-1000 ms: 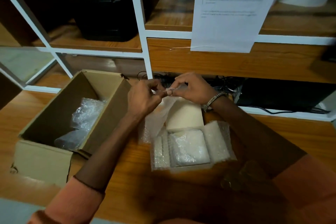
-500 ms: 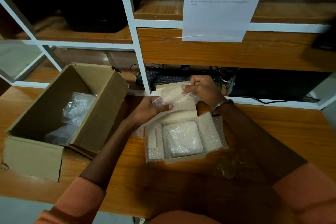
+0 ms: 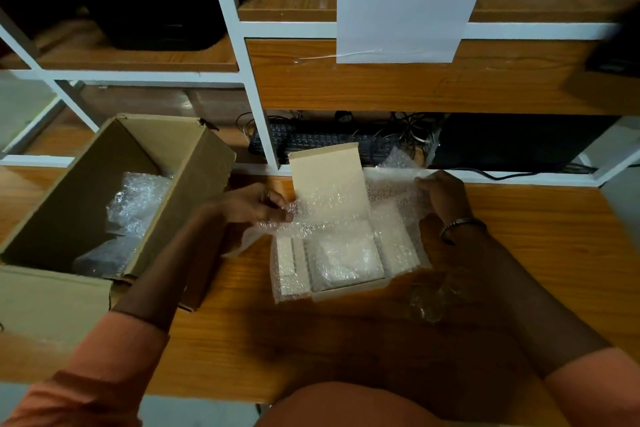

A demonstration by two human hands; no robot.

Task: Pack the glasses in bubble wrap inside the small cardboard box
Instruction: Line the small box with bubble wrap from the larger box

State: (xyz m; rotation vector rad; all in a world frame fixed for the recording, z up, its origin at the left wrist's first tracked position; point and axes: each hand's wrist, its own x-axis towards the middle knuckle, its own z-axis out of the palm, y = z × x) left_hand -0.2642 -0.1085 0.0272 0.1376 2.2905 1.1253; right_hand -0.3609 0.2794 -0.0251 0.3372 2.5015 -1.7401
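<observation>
A small open cardboard box [image 3: 349, 289] sits on the wooden table, its lid flap [image 3: 325, 170] standing up at the back. Bubble-wrapped bundles [image 3: 343, 256] fill its inside. A clear sheet of bubble wrap [image 3: 384, 198] is stretched above the box's back half. My left hand [image 3: 256, 204] pinches the sheet's left edge. My right hand [image 3: 441, 191] grips its right edge. A dim glass object [image 3: 429, 302] lies on the table right of the box, under my right forearm.
A large open cardboard box [image 3: 194, 191] holding bubble-wrapped items [image 3: 135, 201] stands at the left. Behind the table are white-framed wooden shelves [image 3: 398, 80], a black keyboard [image 3: 325, 142] with cables, and a taped printed sheet [image 3: 405, 0].
My hands have moved apart from a close pinch, spreading the bubble wrap sheet wide over the small box. The view has moved closer and tilted down.
</observation>
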